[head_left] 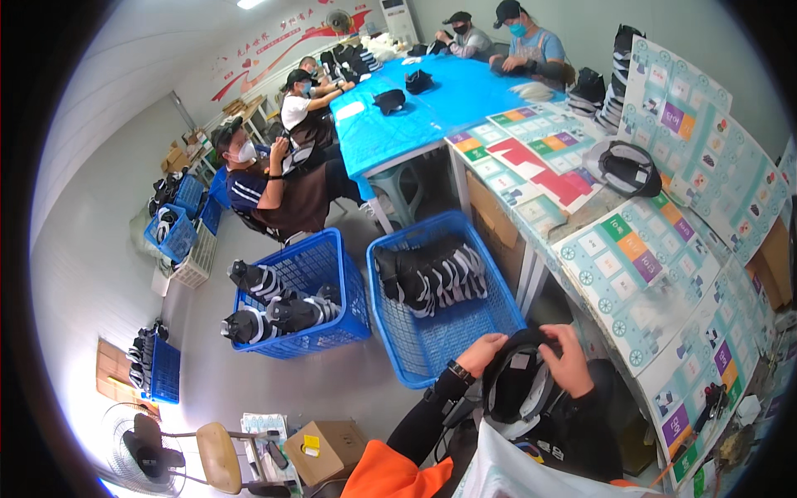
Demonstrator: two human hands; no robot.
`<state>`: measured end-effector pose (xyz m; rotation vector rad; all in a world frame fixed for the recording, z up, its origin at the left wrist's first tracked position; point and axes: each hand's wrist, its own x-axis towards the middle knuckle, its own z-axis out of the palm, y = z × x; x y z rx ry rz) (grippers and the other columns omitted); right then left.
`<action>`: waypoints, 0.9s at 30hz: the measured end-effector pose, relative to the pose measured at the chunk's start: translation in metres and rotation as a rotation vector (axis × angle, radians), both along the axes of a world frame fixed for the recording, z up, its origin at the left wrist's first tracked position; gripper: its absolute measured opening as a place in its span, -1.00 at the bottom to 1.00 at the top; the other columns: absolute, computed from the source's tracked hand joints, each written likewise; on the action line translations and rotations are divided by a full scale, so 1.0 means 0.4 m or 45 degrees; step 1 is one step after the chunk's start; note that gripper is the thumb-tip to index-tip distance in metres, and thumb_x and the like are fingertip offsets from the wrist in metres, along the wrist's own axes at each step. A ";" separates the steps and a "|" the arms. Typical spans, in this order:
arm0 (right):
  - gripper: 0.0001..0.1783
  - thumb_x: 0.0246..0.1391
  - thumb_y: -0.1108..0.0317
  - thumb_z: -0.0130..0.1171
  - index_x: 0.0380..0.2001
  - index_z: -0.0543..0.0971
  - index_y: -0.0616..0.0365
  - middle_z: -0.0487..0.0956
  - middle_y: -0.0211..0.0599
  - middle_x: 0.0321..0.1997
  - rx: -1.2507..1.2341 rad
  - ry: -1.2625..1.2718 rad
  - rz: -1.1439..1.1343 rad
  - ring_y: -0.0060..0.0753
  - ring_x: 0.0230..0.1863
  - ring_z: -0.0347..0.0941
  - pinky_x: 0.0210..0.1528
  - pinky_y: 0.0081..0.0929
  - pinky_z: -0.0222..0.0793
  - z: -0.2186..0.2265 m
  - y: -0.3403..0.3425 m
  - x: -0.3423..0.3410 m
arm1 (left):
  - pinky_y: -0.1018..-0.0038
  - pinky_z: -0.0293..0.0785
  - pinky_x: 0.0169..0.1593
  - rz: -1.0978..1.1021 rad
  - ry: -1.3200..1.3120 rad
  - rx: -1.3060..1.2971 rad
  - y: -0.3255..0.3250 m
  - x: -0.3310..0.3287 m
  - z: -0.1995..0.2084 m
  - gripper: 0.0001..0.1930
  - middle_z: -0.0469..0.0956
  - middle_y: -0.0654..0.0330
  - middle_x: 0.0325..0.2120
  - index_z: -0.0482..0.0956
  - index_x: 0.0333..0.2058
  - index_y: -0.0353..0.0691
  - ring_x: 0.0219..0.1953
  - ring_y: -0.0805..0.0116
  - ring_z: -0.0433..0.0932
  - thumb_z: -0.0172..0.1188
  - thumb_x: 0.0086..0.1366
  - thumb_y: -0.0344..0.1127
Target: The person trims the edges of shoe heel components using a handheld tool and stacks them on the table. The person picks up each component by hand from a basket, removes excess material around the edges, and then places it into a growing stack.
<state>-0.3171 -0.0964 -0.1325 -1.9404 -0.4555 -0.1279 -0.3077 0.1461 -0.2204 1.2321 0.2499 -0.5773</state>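
head view: the person holds a black cap (501,397) with a pale band and a small white label (520,362) inside; it is in front of the body, its opening turned up toward the camera. the left hand (480,355) pinches the cap's left edge, fingers drawn together; the right hand (569,365) grips the upper right edge, fingers bent and the thumb apart from them. a dark bracelet (459,372) circles the left wrist.

just beyond the hands, a blue plastic basket (415,361) contains a row of nested black-and-white caps (436,278). a second blue basket (332,339), to its left, carries more stacked caps (286,314). on the right, a surface (544,217) covered with printed sheets bears a dark cap (627,170) lying with its opening up. farther off, co-workers sit around a blue-covered surface (398,137).
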 end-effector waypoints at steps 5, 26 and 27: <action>-0.64 0.05 0.31 0.45 -0.04 0.74 0.06 0.59 -0.16 0.10 -0.451 -0.453 0.159 -0.02 0.18 0.48 0.19 -0.16 0.45 0.113 -0.006 -0.029 | 0.44 0.57 -0.06 0.001 0.007 -0.093 -0.017 0.011 0.021 -0.72 0.68 0.25 -0.19 0.62 -0.03 -0.26 -0.16 0.47 0.64 0.05 0.63 -0.18; -0.35 -0.04 0.84 -0.05 0.15 0.56 0.22 0.64 0.09 0.03 -0.062 -0.409 -1.054 0.18 0.14 0.58 0.22 -0.20 0.44 0.143 -0.186 0.014 | 0.11 0.06 0.54 0.154 -1.287 0.452 -0.007 0.031 0.413 -0.04 0.17 0.08 0.53 0.12 0.53 -0.24 0.56 0.12 0.17 0.46 0.27 -0.18; -0.39 0.03 0.81 -0.03 0.17 0.55 0.22 0.66 0.12 0.02 0.000 -0.378 -1.089 0.13 0.12 0.62 0.19 -0.21 0.47 0.145 -0.195 0.018 | 0.18 0.12 0.52 0.064 -1.234 0.316 0.005 0.029 0.421 0.09 0.18 0.05 0.53 0.10 0.54 -0.31 0.56 0.14 0.15 0.58 0.14 -0.24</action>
